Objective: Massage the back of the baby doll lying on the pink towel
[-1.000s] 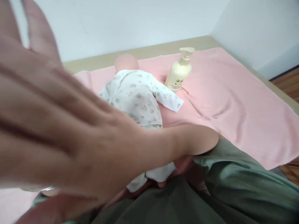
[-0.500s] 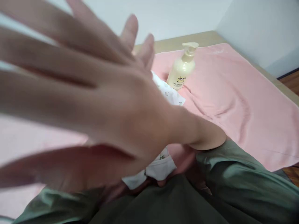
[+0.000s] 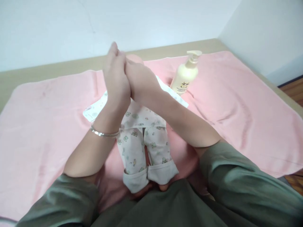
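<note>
Palm against palm, my left hand (image 3: 115,74) and my right hand (image 3: 139,78) meet above the upper body of a doll. The left fingers are stretched out and point up, with a silver bangle on that wrist. Most of the right fingers are hidden behind the left hand. Dressed in a white printed top and trousers (image 3: 134,148) with turned-up cuffs, the doll (image 3: 135,58) lies on its back, its face covered by my hands. A cream pump bottle (image 3: 186,75) stands beside its sleeve, on the right.
A pink cloth (image 3: 236,104) with folds lies under the doll and bottle, over a beige surface (image 3: 71,65). White walls (image 3: 153,22) rise behind and at the right. Wooden floor (image 3: 293,91) shows at the right edge.
My right hand, spread wide and close to the camera before, has drawn back and down against my left hand. The doll's clothes and my left hand have come into view.
</note>
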{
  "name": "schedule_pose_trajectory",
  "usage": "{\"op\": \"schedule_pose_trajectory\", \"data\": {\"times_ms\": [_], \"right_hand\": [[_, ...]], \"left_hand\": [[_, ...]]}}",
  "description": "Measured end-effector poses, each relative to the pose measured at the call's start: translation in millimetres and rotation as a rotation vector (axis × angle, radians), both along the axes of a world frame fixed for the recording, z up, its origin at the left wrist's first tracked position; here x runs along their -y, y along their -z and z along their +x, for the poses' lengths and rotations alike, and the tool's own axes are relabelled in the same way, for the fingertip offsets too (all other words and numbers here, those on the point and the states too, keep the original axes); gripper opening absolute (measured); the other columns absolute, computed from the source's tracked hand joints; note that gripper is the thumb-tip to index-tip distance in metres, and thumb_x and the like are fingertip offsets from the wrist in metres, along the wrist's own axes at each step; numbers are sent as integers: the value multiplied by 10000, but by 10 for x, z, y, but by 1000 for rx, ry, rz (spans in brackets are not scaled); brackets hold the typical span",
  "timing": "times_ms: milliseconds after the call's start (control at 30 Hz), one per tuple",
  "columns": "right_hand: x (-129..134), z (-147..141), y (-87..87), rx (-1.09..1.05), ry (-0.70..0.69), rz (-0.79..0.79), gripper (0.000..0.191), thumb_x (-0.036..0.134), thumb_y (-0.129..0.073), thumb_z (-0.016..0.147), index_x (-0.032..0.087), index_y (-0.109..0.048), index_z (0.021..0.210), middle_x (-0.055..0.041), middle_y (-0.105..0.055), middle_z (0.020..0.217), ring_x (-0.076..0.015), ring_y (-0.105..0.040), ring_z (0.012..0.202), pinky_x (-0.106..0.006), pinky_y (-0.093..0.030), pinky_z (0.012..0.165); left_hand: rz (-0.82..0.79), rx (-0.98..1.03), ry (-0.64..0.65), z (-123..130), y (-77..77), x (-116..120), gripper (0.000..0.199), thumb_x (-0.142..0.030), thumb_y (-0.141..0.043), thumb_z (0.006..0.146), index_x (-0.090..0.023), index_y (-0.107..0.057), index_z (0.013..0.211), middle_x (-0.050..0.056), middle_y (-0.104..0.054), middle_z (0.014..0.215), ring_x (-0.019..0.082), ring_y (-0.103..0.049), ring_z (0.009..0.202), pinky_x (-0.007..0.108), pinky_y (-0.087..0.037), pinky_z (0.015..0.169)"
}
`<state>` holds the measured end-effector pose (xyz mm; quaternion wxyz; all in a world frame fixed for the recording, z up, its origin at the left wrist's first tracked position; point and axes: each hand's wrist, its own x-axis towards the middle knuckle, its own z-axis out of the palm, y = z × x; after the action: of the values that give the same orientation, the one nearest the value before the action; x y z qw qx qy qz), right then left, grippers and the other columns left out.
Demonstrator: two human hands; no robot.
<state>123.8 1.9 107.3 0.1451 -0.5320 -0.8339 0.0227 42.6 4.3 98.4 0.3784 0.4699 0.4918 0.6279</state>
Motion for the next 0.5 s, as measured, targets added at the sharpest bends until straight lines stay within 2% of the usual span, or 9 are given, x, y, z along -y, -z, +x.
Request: {"op": "schedule_pose_trajectory", "data": {"times_ms": [67,133,200,367,500], "right_hand": [[-146,-40,242,48,6,-44,452,148,-381,1037,75,-546,1451,-134,-636,1408,-249,-635,1300,-397,-531,1122],[-216,-49,420,70,46,-47,500,131,-400,1033,40,-475,1519,-209,-500,1571,-327,-498,1472,-492,-438,1236],[-233,-50,537,72,84,-25,534,132,-346,1048,38,-402,1571,-208,-372,1665,-343,-394,1550,-529,-347,1296],[-266,-8,724,27,83,56,528,209,-331,1071,120,-402,1587,-172,-384,1665,-335,-424,1521,-529,-367,1260],[-301,55,838,-58,46,109,469,235,-311,1074,120,-539,1467,-167,-477,1603,-326,-473,1477,-503,-405,1222]], "left_hand": [[-55,-80,-23,-72,295,-286,424,-157,-437,1018,-163,-522,1434,41,-425,1676,165,-380,1591,310,-308,1382],[-102,-170,-43,-150,525,-458,289,-190,-547,954,-212,-680,1209,67,-633,1485,225,-551,1467,358,-419,1316],[-73,-228,-73,-201,662,-521,221,-202,-562,915,-207,-713,1077,77,-726,1315,257,-637,1349,416,-470,1263],[52,-350,-146,-157,723,-407,276,-141,-497,864,-177,-726,1014,81,-755,1198,231,-667,1220,408,-509,1186],[153,-489,-202,-115,775,-277,255,-134,-462,835,-189,-707,876,65,-758,1034,214,-670,1081,390,-523,1106]]}}
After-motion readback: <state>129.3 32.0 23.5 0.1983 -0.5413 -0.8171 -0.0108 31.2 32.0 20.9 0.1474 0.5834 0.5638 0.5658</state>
